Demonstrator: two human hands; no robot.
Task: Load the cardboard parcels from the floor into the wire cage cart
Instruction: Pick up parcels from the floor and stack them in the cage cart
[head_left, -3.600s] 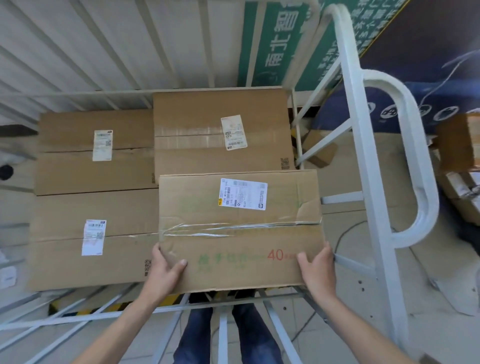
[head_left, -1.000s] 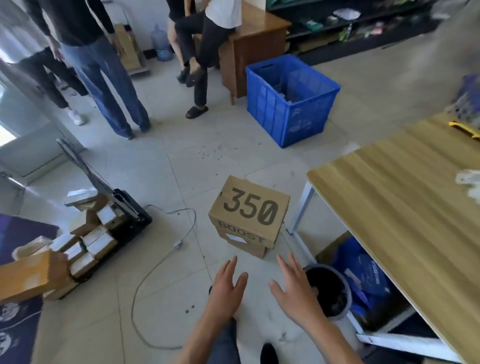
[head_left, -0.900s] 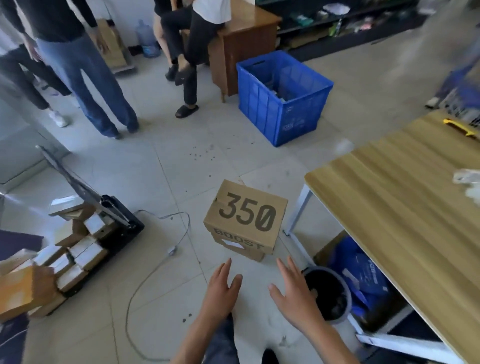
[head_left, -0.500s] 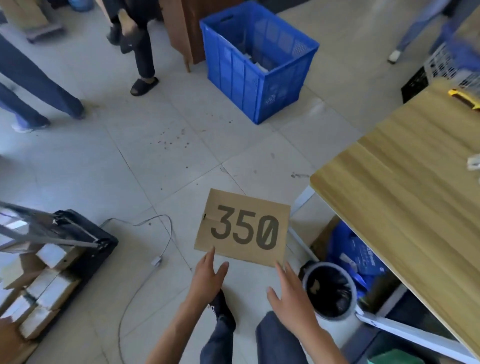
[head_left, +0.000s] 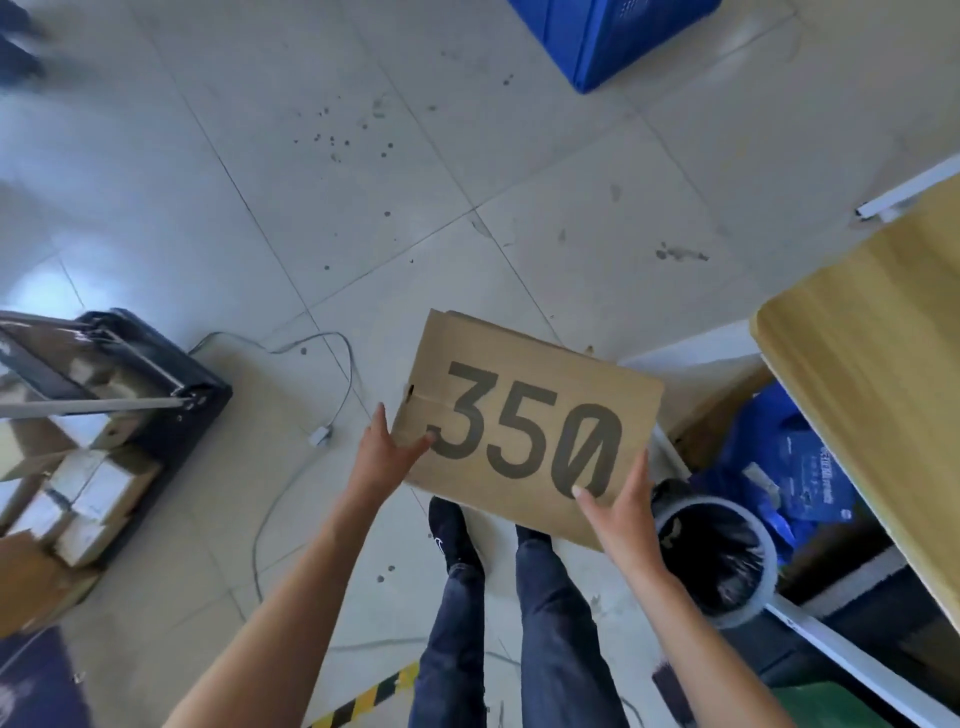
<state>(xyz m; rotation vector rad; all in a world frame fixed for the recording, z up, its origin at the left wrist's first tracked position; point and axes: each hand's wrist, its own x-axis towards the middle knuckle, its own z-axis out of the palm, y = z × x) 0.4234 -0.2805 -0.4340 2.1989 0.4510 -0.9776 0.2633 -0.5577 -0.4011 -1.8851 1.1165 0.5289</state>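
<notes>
pale tiled floor (head_left: 363, 208), stained, beside a light wooden worktop (head_left: 872, 389). brown cardboard box printed "350" (head_left: 530, 364) is held above the floor between left hand (head_left: 382, 457) and right hand (head_left: 621, 514), fingers (head_left: 584, 496) clasping its side edges.

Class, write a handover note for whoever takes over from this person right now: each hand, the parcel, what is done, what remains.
Left hand grips the 350 box at its left edge, thumb on top.
Right hand grips its near right corner.
The box seems lifted, above the person's shoe.
Done: this parcel picked up.
Left: carry it to the wire cage cart, not in view; more small boxes lie at far left.
</notes>
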